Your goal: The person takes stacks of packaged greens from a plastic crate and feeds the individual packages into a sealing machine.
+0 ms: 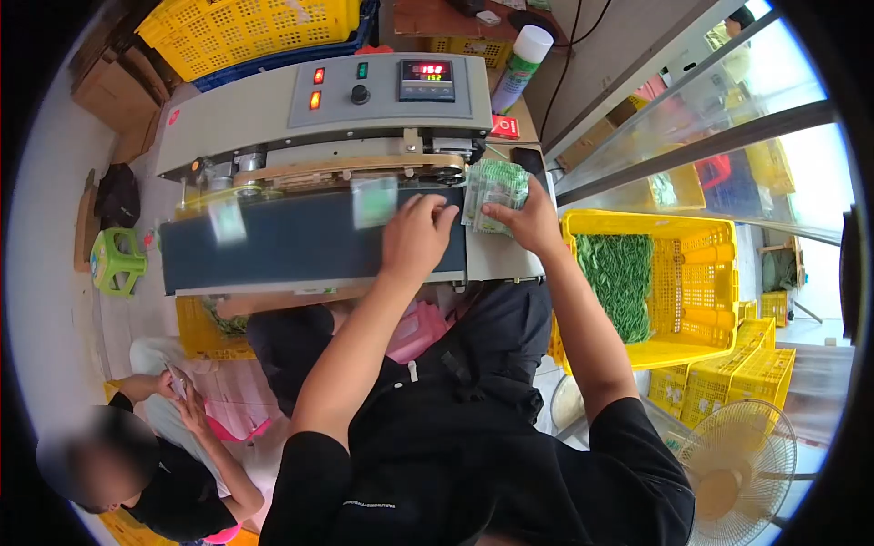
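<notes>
A band sealing machine with lit displays stands in front of me, its dark conveyor belt running below the sealing band. My right hand grips a stack of green and clear packets at the belt's right end. On the belt, my left hand has its fingers curled together beside a green packet; whether anything is between them is hidden. A second, blurred packet lies farther left on the belt.
A yellow crate with green packets stands at the right, stacked yellow crates and a fan behind it. A seated person is at the lower left. A spray can stands beside the machine.
</notes>
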`<act>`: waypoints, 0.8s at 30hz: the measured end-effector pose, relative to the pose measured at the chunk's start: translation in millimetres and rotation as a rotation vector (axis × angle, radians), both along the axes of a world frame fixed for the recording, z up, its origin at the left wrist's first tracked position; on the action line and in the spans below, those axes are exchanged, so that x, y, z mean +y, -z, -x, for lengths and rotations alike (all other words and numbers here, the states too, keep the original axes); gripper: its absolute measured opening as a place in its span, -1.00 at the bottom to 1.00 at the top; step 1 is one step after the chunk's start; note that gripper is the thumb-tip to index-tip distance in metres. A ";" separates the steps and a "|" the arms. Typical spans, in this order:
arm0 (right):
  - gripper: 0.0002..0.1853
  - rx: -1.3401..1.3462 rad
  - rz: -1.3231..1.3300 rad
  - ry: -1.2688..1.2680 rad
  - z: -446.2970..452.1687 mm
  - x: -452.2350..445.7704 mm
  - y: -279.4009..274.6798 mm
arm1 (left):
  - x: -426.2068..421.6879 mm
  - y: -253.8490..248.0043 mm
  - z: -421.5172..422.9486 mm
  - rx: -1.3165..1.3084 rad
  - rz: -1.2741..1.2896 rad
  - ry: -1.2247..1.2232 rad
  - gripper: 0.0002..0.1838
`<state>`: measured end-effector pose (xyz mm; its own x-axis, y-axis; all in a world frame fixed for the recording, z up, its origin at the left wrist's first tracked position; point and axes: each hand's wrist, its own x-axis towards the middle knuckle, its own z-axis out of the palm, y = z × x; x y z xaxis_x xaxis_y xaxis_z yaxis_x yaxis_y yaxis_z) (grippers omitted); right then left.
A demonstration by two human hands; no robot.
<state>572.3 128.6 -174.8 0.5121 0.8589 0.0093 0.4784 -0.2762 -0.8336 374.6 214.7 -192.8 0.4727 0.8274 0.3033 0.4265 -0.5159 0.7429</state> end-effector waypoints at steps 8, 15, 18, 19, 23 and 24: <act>-0.40 0.140 -0.120 -0.032 2.3 1.7 -0.8 | 12.9 0.2 -34.0 0.029 0.217 -0.026 -0.72; -0.43 -0.153 -0.052 0.026 8.8 -2.4 -5.4 | 32.1 -0.7 9.4 0.102 0.229 -0.136 -0.67; -0.38 -0.066 -0.030 0.045 0.6 -7.3 3.8 | 34.6 -2.3 36.7 0.017 0.278 -0.184 -0.68; -0.37 -0.083 -0.009 0.045 -3.2 -9.9 6.5 | 30.8 -0.1 45.5 -0.050 0.132 -0.256 -0.72; -0.41 0.090 -0.026 -0.060 -4.2 -7.7 0.7 | 1.5 -4.1 35.2 -0.061 -0.030 -0.107 -0.80; -0.42 0.075 0.015 -0.066 -7.6 -7.0 2.7 | -0.3 -1.5 24.1 -0.046 -0.012 -0.049 -0.79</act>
<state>579.9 121.6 -177.6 0.4536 0.8903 -0.0405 0.4321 -0.2595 -0.8637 350.6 214.4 -191.3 0.4167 0.8455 0.3341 0.4173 -0.5043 0.7560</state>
